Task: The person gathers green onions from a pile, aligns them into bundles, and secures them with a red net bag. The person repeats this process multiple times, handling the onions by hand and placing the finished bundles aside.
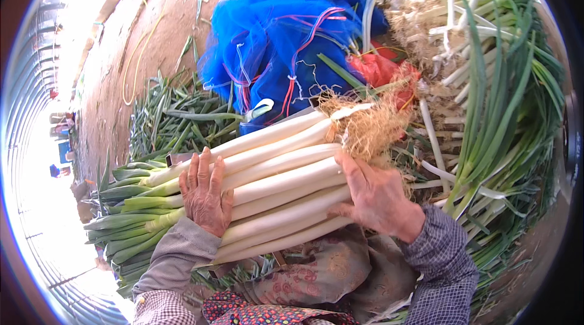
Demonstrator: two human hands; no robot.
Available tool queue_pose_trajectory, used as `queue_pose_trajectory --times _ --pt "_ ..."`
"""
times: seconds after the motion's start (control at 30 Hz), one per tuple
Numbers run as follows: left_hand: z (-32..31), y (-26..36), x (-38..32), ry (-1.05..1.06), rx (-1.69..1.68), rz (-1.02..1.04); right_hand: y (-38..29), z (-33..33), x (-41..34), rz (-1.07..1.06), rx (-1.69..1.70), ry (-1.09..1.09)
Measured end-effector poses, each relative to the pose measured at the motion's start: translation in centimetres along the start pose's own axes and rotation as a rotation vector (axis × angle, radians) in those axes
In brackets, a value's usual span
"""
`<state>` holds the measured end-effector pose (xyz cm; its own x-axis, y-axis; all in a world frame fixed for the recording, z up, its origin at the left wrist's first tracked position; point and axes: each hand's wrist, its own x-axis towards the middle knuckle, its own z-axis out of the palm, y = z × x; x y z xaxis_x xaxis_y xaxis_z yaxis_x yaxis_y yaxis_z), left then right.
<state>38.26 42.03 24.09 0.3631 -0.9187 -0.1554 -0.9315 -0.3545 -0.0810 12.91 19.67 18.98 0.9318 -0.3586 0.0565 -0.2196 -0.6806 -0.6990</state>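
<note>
A layer of thick leeks or large green onions (278, 167) lies side by side across my lap, white shanks bare, green tops to the left and roots to the right. Parts of a metal frame (180, 157) show at the edges beneath them. My left hand (205, 192) rests flat on the shanks near the green ends, fingers slightly apart. At the root end, my right hand (372, 192) is on the shanks, its fingers bent over their ends. Whether it grips one is hidden. Shaggy tan roots (372, 126) stick out just beyond my right fingers.
Blue mesh bags (283, 37) with pink and white ties are heaped ahead, beside red plastic (376, 69). Cut green leaves (178, 120) lie at left on the dirt floor (182, 1). A large pile of untrimmed stalks (497, 97) fills the right. A yellow cord (137, 60) trails over the ground.
</note>
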Motion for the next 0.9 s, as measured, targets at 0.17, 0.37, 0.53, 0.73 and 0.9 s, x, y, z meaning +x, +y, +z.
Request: queue_pose_trajectory --times 0.17,0.37,0.53,0.73,0.9 --pt "0.0 -0.6 -0.9 -0.048 0.031 -0.052 -0.3 -2.3 2.0 0.011 0.137 -0.035" --pt "0.2 -0.7 -0.5 -0.053 -0.019 -0.076 0.1 -2.2 8.0 -0.065 -0.325 0.000" --pt "0.0 -0.7 -0.3 -0.051 -0.086 -0.092 1.3 -2.3 8.5 -0.006 -0.289 -0.157" --pt "0.2 -0.8 -0.7 -0.062 -0.145 -0.109 8.2 -8.1 3.8 0.415 -0.579 -0.163" --pt "0.3 -0.8 -0.5 -0.029 -0.213 -0.123 13.1 -16.6 -3.5 0.405 -0.730 -0.281"
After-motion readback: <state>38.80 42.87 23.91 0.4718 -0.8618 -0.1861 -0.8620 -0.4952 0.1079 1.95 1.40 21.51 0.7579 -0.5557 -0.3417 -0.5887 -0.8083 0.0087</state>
